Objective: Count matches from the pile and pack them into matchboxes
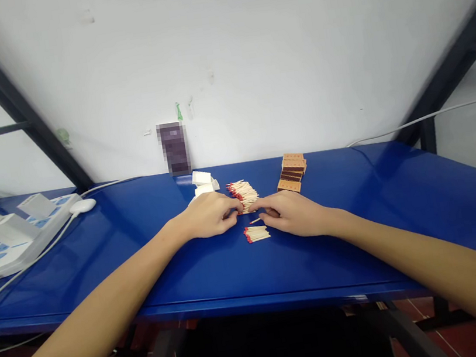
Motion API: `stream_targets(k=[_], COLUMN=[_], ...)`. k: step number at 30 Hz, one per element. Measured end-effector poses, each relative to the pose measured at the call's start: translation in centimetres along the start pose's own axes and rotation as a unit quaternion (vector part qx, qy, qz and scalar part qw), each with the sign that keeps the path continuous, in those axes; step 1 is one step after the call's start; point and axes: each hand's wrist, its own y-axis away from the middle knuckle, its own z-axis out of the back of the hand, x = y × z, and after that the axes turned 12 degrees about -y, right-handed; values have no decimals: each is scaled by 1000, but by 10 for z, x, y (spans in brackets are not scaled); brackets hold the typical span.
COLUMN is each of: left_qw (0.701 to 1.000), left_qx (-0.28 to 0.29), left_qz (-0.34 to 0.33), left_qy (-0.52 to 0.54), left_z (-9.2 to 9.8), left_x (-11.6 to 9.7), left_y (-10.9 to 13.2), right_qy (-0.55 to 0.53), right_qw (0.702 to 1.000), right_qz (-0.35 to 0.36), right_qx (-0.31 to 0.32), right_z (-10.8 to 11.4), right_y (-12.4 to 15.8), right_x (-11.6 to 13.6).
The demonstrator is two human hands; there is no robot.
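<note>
The matches (243,192), pale sticks with red heads, lay heaped on the blue table (360,226). The left hand (208,215) and right hand (289,214) met at the heap's near edge with fingers curled. Whether they pinched a match could not be told.

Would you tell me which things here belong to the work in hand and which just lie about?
In use: left hand, right hand, matchstick pile, small matchstick bundle, white box trays, brown box sleeves.
Lying about: power strip, white cable.
</note>
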Motion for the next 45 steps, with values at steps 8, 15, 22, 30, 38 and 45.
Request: stream_targets(k=[8, 15, 22, 30, 38, 45], left_qw=[1000, 1000, 1000, 1000, 1000, 1000], left_qx=[-6, -3, -5, -12, -9, -14], left_qz=[-4, 0, 0, -6, -10, -13], left_qy=[-2, 0, 5, 6, 6, 4], left_z=[-1, 1, 1, -2, -2, -3], left_x=[0, -1, -1, 0, -1, -1], left_y=[-1, -1, -1, -1, -1, -1], right_qy=[-7, -26, -25, -17, -23, -11], right_qw=[1000, 1000, 1000, 1000, 1000, 1000], right_qz=[6, 9, 13, 5, 1, 9], right_qx=[-5, -10, -6, -14, -14, -23], right_z=[-1, -3, -3, -5, -3, -4], right_y=[-1, 0, 0, -1, -2, -1], right_x=[-5, -8, -9, -9, -6, -9])
